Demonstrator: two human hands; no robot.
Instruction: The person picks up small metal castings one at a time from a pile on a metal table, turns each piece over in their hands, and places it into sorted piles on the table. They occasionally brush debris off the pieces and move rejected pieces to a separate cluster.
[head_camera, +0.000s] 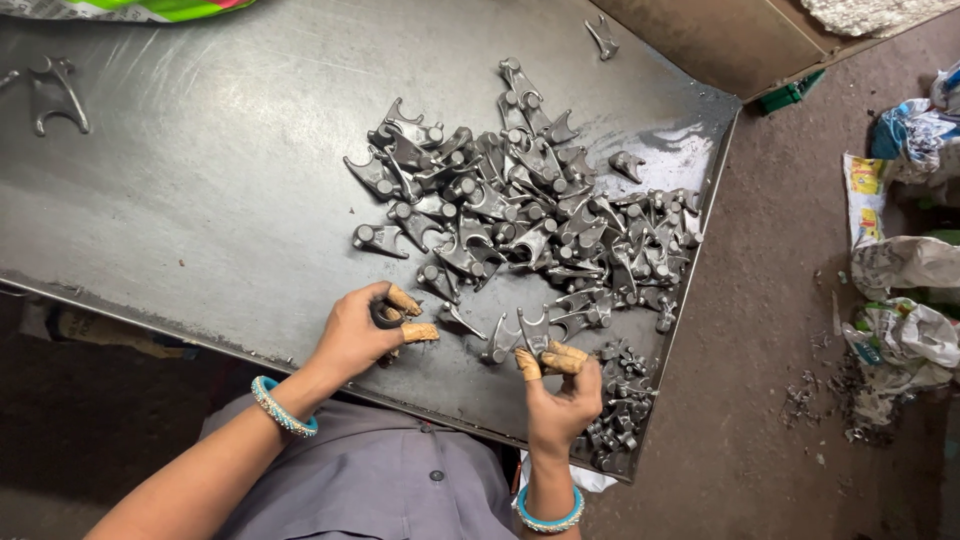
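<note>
Left hand (362, 330), fingertips taped, closes round a small dark grey forked metal casting (385, 314) near the front edge of the dark steel desk (200, 180). Rigid, dense, probably oily: the round boss looks the best place to pinch. Right hand (562, 392) pinches another forked casting (533, 330) by its prongs, beside the grey heap of castings (530, 210) towards the desk's right edge.

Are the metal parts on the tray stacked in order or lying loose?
Loose. The grey forked metal parts lie in a jumbled heap on the metal tray, pointing every way, with a few strays apart from it.
</note>
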